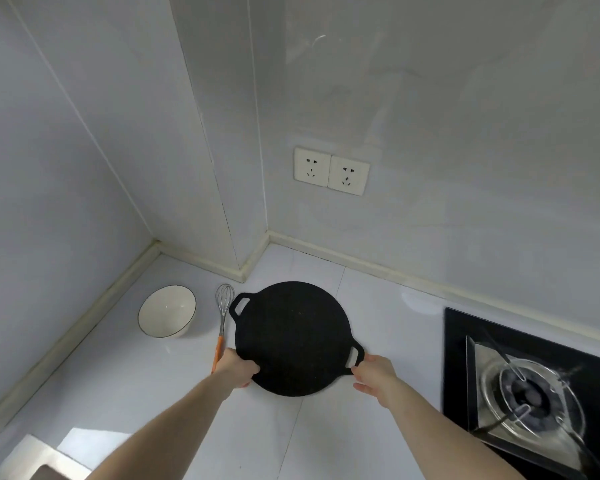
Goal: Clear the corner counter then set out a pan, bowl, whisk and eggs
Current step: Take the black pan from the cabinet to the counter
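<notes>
A flat round black pan (291, 336) with two loop handles lies on the white counter (378, 306) near the corner. My left hand (238, 368) grips its near left rim. My right hand (373, 374) holds the rim beside the near right handle. A wire whisk (223, 311) with an orange handle lies just left of the pan, its handle end partly behind my left hand. A white bowl (167, 311) with a thin dark rim stands upright and empty left of the whisk. No eggs are in view.
A black gas hob (534, 386) with a foil-lined burner occupies the right side. Two wall sockets (331, 171) sit above the counter. A raised kerb runs along both walls. A pale object (39, 452) shows at the bottom left.
</notes>
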Motion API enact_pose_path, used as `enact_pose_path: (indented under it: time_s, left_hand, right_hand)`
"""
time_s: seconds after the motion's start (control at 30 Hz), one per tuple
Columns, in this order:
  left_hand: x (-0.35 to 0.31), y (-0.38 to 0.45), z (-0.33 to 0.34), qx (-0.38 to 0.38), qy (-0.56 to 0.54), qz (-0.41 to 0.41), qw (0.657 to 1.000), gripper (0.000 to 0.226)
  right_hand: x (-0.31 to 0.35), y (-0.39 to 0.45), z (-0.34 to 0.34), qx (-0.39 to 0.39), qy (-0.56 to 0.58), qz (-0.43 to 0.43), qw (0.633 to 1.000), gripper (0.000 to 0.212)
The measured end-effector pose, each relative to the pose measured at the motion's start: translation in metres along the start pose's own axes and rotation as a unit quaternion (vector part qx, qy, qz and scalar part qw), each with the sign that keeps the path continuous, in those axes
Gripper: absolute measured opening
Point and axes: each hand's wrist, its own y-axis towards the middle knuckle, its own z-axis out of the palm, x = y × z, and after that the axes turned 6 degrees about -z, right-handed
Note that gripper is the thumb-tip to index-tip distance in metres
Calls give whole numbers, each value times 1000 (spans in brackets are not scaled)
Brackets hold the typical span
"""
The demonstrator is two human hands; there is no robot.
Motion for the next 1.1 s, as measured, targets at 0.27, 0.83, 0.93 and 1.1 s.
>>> enact_pose_path:
  time_s: [0.27,0.83,0.93,1.1]
  left_hand:
    - [7,-32,1,29,8,32,999,38]
    - [-8,-264,100,60,177,509,840,43]
    - [-7,-331,154,100,205,576,785,43]
    - [16,-434,234,167,209,657,705,43]
  right_hand:
    - [-5,-41,-18,28,26,-38,999,15]
    - [-74,-239,-200,-39,-31,-314,948,44]
    - [-123,-288,-256,-80,-44,-318,944,47]
    - [-202,-366,-335,-162,-24,-304,939,49]
